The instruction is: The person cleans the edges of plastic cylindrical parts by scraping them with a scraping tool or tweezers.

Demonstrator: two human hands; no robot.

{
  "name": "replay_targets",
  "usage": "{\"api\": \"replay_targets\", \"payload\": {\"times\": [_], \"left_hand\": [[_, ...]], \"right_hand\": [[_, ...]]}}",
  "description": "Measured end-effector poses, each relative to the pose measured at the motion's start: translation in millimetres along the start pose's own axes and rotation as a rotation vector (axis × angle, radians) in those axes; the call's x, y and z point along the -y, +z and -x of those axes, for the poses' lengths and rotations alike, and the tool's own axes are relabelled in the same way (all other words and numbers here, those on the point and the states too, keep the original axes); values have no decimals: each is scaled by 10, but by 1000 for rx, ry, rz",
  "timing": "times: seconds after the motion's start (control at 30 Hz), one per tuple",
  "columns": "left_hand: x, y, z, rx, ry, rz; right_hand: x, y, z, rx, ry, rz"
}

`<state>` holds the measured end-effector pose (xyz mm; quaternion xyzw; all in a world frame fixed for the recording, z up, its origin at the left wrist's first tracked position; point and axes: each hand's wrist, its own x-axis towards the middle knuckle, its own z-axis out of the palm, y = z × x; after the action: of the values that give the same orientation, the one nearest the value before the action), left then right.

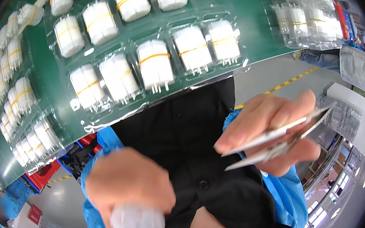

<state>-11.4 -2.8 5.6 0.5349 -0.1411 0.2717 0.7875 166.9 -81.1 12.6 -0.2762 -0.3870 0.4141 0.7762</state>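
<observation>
My left hand (127,177) is closed round a white bundle (137,223), whose rounded, segmented end sticks out below the fingers. It resembles the banded bundles on the table. To the right, my right hand (268,127) grips a flat silver tool (279,141) with two arms that meet at one end, like tweezers; blur hides its exact kind. My fingers lie over the upper arm and the thumb is under the lower one. Both hands are apart, off the table edge. Closest to them, a clear plastic tray (115,112) holds several white bundles (155,63) with yellow or orange rubber bands.
The green table (251,31) carries more clear trays of white bundles at the left (22,95) and the far right (301,12). Red bins (44,173) stand below the table at the left. A yellow-black floor stripe (292,80) runs at the right. Another person's blue sleeve (15,198) shows at far left.
</observation>
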Motion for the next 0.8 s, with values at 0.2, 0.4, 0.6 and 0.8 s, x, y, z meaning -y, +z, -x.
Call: {"api": "replay_targets", "payload": {"times": [0.2, 0.4, 0.6, 0.8], "left_hand": [[-193, 283, -37, -133, -11, 47], [-176, 287, -75, -157, -48, 105], [-185, 263, -69, -90, -1, 103], [-184, 293, -43, -68, -14, 103]], "right_hand": [[94, -125, -64, 144, 268, 193], [69, -63, -48, 55, 281, 239], [65, -157, -96, 219, 308, 259], [76, -218, -92, 276, 326, 297]]}}
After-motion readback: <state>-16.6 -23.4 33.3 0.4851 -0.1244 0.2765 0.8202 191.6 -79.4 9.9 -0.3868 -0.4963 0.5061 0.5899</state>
